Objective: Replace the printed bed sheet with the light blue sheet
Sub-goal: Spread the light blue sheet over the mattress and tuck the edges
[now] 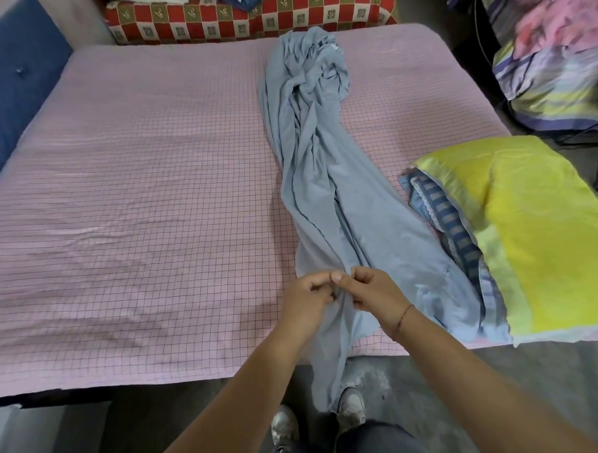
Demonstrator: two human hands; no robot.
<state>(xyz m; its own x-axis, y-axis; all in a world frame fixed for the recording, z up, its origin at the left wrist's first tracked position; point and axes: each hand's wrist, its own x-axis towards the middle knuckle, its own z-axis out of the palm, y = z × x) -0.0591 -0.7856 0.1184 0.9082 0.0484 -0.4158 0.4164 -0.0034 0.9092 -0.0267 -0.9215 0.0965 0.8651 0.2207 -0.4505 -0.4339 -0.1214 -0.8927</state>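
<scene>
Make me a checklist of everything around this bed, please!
Surface: pink checked bed cover, flat with slight wrinkles.
Job's things: light blue sheet, bunched in a long strip across the bed, near end hanging toward the floor.
Clutter: yellow blanket over blue striped cloth at the bed's near right corner.
Hands: left hand and right hand both pinch the light blue sheet.
Cables: nothing seen.
Surroundings: red checked cloth beyond the bed, floral bundle at right, blue padded panel at left, grey floor.

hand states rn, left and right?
Left hand: fingers curled, pinching the light blue sheet.
Right hand: fingers curled, pinching the same sheet.
</scene>
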